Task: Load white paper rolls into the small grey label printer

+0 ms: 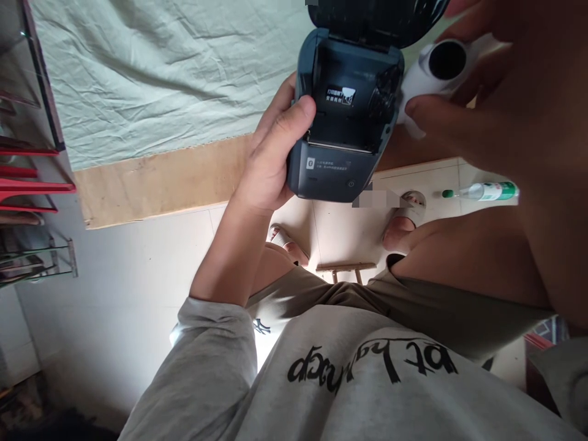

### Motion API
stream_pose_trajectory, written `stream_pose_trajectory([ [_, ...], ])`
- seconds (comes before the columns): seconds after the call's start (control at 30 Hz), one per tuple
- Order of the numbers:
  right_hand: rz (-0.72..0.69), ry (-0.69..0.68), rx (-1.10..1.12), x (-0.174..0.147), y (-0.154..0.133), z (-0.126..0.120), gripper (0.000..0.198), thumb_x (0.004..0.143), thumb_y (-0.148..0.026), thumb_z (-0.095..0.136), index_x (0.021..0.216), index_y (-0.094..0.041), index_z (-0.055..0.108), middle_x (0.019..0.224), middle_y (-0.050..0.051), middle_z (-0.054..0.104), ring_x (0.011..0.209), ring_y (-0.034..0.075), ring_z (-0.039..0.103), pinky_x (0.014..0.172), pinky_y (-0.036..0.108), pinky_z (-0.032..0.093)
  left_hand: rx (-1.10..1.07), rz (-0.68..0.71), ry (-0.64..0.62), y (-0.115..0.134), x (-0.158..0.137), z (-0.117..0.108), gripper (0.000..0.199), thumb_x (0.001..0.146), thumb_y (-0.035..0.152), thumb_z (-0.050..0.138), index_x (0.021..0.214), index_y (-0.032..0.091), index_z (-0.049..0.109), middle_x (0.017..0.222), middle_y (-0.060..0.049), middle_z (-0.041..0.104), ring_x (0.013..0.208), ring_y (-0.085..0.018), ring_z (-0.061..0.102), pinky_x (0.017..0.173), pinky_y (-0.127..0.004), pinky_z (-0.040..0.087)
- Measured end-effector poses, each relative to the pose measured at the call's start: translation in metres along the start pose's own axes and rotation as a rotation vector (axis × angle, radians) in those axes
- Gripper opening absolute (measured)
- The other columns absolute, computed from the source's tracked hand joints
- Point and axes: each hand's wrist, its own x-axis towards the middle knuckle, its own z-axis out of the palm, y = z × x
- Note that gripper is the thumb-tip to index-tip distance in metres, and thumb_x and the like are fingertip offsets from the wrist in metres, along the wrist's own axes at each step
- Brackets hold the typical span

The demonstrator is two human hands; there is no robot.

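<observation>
My left hand grips a dark blue portable label printer from its left side, thumb over the rim of the open bay. The printer's glossy black lid is swung up at the top. Inside the bay shows a small printed sticker. Close against the printer's right edge is a white label roll with a dark hollow core. My right hand pinches that roll between thumb and fingers, partly in shadow. Whether the roll touches the printer, I cannot tell.
Pale green cloth covers a surface with a wooden edge in front of me. A green-capped plastic bottle lies on the tiled floor. Red-edged shelving or racks stand at the left. My legs and a wooden stool rung are below.
</observation>
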Motion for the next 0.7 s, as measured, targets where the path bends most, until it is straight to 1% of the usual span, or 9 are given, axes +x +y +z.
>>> stream_pose_trajectory([
  [0.1,-0.101,-0.090,-0.153,0.001,0.006,0.002,0.044,0.068,-0.047,0.031,0.109,-0.033,0.037,0.101,-0.008,0.040,0.094,-0.007,0.040,0.087,0.016,0.035,-0.024,0.023,-0.010,-0.001,0.001,0.001,0.024,0.068,0.037,0.031,0.088,0.028,0.041,0.097,0.004,0.050,0.102,-0.017,0.042,0.080,-0.027,0.041],
  [0.17,-0.120,-0.086,-0.206,0.000,0.008,0.004,0.049,0.068,-0.053,0.027,0.113,-0.033,0.034,0.108,-0.006,0.034,0.104,-0.003,0.036,0.087,0.016,0.034,-0.014,0.024,-0.015,-0.001,0.001,0.001,0.025,0.069,0.037,0.029,0.089,0.028,0.041,0.095,0.004,0.050,0.103,-0.017,0.041,0.081,-0.028,0.040],
  [0.23,-0.126,-0.091,-0.262,-0.001,0.008,0.006,0.054,0.068,-0.058,0.023,0.116,-0.035,0.030,0.109,-0.006,0.032,0.102,-0.003,0.036,0.087,0.018,0.035,0.004,0.009,-0.014,-0.001,0.001,0.000,0.025,0.069,0.036,0.028,0.089,0.028,0.041,0.096,0.005,0.050,0.104,-0.017,0.041,0.081,-0.028,0.039],
  [0.3,-0.131,-0.073,-0.311,-0.002,0.007,0.008,0.054,0.068,-0.060,0.021,0.116,-0.036,0.029,0.108,-0.005,0.032,0.101,-0.003,0.036,0.086,0.019,0.035,0.000,-0.003,-0.013,-0.001,0.002,-0.001,0.025,0.068,0.037,0.030,0.089,0.028,0.041,0.096,0.004,0.049,0.104,-0.018,0.041,0.080,-0.028,0.040],
  [0.43,-0.138,-0.039,-0.291,0.000,0.008,0.011,0.045,0.070,-0.054,0.027,0.111,-0.038,0.033,0.106,-0.006,0.036,0.101,-0.003,0.038,0.086,0.018,0.038,-0.003,-0.018,-0.021,-0.001,0.004,-0.005,0.025,0.065,0.040,0.034,0.086,0.029,0.042,0.095,0.004,0.051,0.103,-0.018,0.041,0.072,-0.026,0.043],
  [0.5,-0.138,-0.028,-0.253,0.001,0.009,0.011,0.046,0.069,-0.052,0.031,0.112,-0.036,0.031,0.105,-0.008,0.039,0.101,-0.004,0.039,0.088,0.017,0.038,-0.005,-0.009,-0.025,-0.001,0.004,-0.005,0.023,0.066,0.039,0.034,0.085,0.029,0.042,0.093,0.004,0.052,0.103,-0.018,0.041,0.069,-0.025,0.043],
  [0.57,-0.123,-0.007,-0.224,0.002,0.010,0.011,0.049,0.068,-0.051,0.034,0.114,-0.034,0.029,0.105,-0.008,0.040,0.099,-0.005,0.040,0.088,0.015,0.037,-0.017,0.008,-0.017,-0.001,0.003,-0.003,0.023,0.067,0.039,0.033,0.085,0.028,0.042,0.092,0.004,0.052,0.102,-0.018,0.042,0.069,-0.025,0.043],
  [0.7,-0.130,0.033,-0.252,0.001,0.012,0.009,0.044,0.068,-0.054,0.033,0.105,-0.032,0.036,0.102,-0.009,0.041,0.096,-0.006,0.039,0.083,0.013,0.033,-0.016,0.006,-0.006,0.000,0.002,-0.002,0.023,0.068,0.037,0.032,0.086,0.027,0.042,0.094,0.005,0.052,0.098,-0.017,0.045,0.072,-0.024,0.043],
])
